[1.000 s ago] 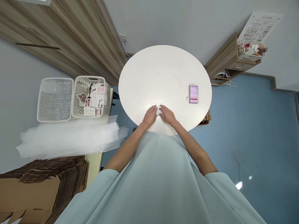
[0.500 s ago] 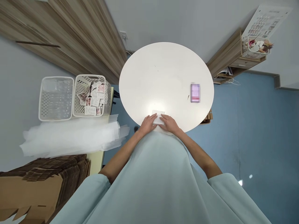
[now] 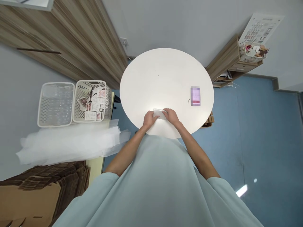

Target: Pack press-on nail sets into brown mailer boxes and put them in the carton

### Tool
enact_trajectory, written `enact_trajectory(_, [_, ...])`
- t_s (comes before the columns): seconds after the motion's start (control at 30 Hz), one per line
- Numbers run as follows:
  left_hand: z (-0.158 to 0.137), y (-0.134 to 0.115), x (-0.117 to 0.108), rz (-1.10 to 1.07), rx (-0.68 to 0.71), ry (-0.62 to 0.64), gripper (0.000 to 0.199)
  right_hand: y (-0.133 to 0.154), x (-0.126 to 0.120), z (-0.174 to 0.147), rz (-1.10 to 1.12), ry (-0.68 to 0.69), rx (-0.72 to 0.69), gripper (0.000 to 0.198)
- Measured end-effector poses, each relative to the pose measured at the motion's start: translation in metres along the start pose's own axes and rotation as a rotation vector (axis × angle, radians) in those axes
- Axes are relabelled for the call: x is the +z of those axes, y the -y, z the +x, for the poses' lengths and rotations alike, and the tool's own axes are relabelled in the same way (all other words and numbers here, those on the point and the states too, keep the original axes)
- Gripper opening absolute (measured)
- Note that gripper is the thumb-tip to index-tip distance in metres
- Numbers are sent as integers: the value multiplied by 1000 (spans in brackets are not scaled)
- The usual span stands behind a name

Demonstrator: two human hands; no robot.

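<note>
Near the front edge of the round white table (image 3: 165, 75), a small, flat white packet (image 3: 159, 113) is held between my two hands. Its surface looks pale and slightly shiny; what is inside it, if anything, I cannot make out. My left hand (image 3: 149, 119) grips the left end, thumb along the near side. On the right end, my right hand (image 3: 171, 116) has its fingers closed over the edge. The packet looks slightly tilted, with its far edge showing as a bright white strip.
A phone-like object (image 3: 195, 96), blurred into pixels, lies on the table's right side. To the left stand a basket of clear plastic pieces (image 3: 39, 107) and a basket of printed cards (image 3: 91, 82). Before them lie white translucent sheets (image 3: 71, 142) and stacked cardboard (image 3: 28, 198).
Both hands have moved slightly away from my body with the packet, which now looks tilted rather than flat. My left hand has shifted to its left end. The whole view has shifted a little.
</note>
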State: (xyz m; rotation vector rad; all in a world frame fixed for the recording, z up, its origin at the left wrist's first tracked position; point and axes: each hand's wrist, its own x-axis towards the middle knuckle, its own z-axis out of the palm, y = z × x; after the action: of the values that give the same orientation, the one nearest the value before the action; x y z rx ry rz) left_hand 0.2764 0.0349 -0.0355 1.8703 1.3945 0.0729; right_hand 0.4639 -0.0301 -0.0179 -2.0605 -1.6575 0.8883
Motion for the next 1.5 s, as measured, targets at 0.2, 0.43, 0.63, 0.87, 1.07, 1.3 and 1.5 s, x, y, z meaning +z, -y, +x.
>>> enact_trajectory(0.2, [-1, -7, 13, -83, -61, -87, 31, -2, 10, 15, -113, -70, -10, 35])
enact_trajectory(0.43, [-20, 0, 20, -328, -300, -225, 45, -1, 15, 2, -70, -25, 31, 32])
enact_trajectory(0.63, [-34, 9, 13, -383, -283, -161, 29, 10, 33, -22, 78, 71, 98, 41])
enact_trajectory(0.87, [-53, 62, -25, -320, -294, -274, 24, 66, 72, -14, 115, 206, 35, 32])
enact_trajectory(1.07, [-59, 85, -54, -260, -357, -343, 29, 111, 95, -2, 12, 314, -40, 39])
enact_trajectory(1.3, [-90, 72, -56, -294, -329, -418, 33, 103, 86, -25, 102, 253, -71, 43])
enact_trajectory(1.5, [-144, 57, -66, -526, -239, -22, 28, 108, 75, -55, 522, 366, -131, 26])
